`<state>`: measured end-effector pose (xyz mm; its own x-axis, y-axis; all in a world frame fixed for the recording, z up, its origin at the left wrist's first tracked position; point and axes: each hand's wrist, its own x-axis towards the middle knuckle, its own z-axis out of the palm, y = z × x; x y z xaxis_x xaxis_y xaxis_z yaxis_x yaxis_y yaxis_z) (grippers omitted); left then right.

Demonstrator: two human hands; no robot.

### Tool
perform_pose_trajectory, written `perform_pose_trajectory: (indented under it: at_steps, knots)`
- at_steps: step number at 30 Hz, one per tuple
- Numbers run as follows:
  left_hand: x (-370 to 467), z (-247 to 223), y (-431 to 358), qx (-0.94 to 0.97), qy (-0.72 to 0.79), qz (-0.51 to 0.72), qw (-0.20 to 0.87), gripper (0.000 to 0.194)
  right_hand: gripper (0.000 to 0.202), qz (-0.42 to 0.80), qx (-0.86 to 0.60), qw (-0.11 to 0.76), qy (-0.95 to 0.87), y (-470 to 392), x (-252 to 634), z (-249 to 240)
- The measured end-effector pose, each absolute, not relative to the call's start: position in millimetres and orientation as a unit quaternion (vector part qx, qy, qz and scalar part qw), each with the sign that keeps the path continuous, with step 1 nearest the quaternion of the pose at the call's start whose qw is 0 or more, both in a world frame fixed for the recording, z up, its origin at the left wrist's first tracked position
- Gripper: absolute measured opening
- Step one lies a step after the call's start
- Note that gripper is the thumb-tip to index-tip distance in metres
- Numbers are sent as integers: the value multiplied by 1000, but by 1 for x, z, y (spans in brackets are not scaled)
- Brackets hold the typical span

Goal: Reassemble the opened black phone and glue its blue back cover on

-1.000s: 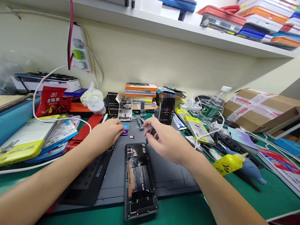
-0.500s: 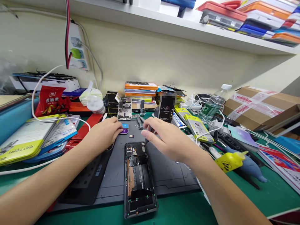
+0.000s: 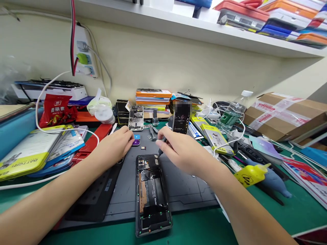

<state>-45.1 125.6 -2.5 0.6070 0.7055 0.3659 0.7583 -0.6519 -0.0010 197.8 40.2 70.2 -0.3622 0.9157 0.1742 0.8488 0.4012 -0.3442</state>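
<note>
A phone with its back off (image 3: pixel 153 194) lies on the grey mat (image 3: pixel 189 190), its battery, boards and camera showing. My right hand (image 3: pixel 176 146) is closed around a dark screwdriver (image 3: pixel 160 151), mostly hidden by the fingers; its lower end is at the phone's top right corner. My left hand (image 3: pixel 120 144) has curled fingers beside a small blue and purple case (image 3: pixel 136 140). Whatever its fingertips hold, if anything, is hidden. Between the hands sits a small SIM tray (image 3: pixel 143 148). A second screwdriver (image 3: pixel 152 132) lies farther back.
Behind stand an opened white phone (image 3: pixel 136 118), a small bottle (image 3: pixel 155 117) and a propped phone (image 3: pixel 181 119). Battery packs (image 3: pixel 28 149) and a black panel (image 3: pixel 94 197) are at left. A water bottle (image 3: pixel 232 112), yellow bottle (image 3: pixel 251 175) and cardboard box (image 3: pixel 283 115) stand right.
My right hand has shifted slightly, its fingers drawn closer together around the screwdriver at the phone's top corner. My left hand has barely moved.
</note>
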Motion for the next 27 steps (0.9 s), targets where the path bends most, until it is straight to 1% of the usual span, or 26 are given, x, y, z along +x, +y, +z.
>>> perform_pose_trajectory:
  at_steps: [4,7,12,17,19,21,23,24,25,27]
  knots:
    - [-50,0,125,-897,-390,-182,103,32,8,80,-519,190,-830,39,198,69]
    - [-55,3,125,-893,-387,-206,102,34,12,97,-529,178,-824,38,198,70]
    - [-57,8,124,-882,-390,-259,54,24,16,115,-547,169,-812,39,198,68]
    - [-53,13,112,-902,-350,-251,7,21,16,137,-535,190,-812,42,201,66]
    - [-51,14,107,-909,-341,-241,-5,22,15,160,-540,242,-790,44,200,64]
    - [-48,14,104,-914,-334,-230,-16,22,14,212,-529,345,-746,46,196,61]
    - [-46,15,101,-920,-325,-219,-27,22,14,289,-484,453,-690,47,191,57]
    - [-45,15,100,-922,-321,-214,-32,22,15,327,-458,492,-665,47,187,54]
    - [-44,15,99,-924,-318,-210,-36,22,16,359,-435,515,-645,47,184,51]
    - [-43,15,98,-927,-313,-203,-41,22,17,399,-415,530,-623,46,177,46]
